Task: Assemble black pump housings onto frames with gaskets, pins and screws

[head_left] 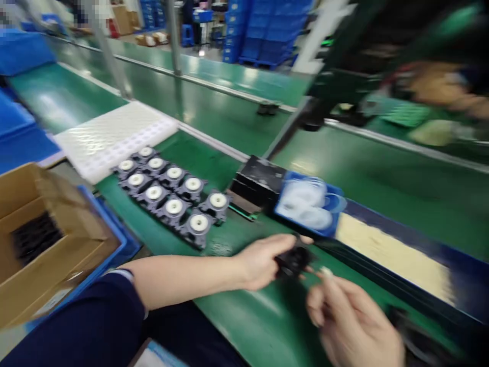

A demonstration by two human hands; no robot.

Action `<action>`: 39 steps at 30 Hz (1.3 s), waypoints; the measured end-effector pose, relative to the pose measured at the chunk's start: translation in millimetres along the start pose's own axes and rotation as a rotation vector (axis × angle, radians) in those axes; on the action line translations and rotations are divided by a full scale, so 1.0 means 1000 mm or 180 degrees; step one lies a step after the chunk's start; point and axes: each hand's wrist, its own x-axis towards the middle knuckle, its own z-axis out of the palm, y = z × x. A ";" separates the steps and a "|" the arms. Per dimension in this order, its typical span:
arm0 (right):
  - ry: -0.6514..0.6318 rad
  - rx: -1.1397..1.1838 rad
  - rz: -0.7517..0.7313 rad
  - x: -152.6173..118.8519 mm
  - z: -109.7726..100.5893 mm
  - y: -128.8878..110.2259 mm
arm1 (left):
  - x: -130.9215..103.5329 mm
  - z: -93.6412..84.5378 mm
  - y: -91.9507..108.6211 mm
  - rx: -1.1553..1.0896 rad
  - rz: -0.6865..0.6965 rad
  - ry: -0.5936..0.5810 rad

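Note:
My left hand (263, 260) is wrapped round a black plastic part (294, 259) above the green work surface. Close to it on the right is my right hand (351, 316), its thumb and index finger pinched on a small whitish piece (326, 272), too blurred to make out. Left of my hands, black housings with white round centres (174, 206) stand in two rows. A blue tray (333, 227) of translucent white rings (305, 199) lies beyond my left hand.
A bin of cream-coloured small pieces (393, 255) adjoins the blue tray. Near the rows are a black box (260, 176), a white dimpled tray (114, 130) and, at left, an open cardboard box (72, 204). A blurred person's arm (439, 92) shows at upper right.

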 end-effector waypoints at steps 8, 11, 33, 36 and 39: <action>-0.0372 -0.0053 0.0277 0.011 0.006 -0.007 | -0.004 0.010 0.021 0.0124 -0.0472 0.0153; -0.0410 -0.0039 0.0370 0.011 0.006 -0.010 | -0.006 0.013 0.021 0.0251 -0.0483 0.0151; -0.0610 0.0628 0.0746 0.012 0.006 -0.016 | -0.009 0.017 0.022 0.1997 0.0556 -0.0050; -0.0722 0.1201 0.0961 0.013 0.007 -0.015 | -0.009 0.014 0.025 0.2680 0.1001 -0.0246; -0.0711 0.1471 0.1018 0.014 0.010 -0.013 | -0.008 0.012 0.026 0.3315 0.1311 -0.0383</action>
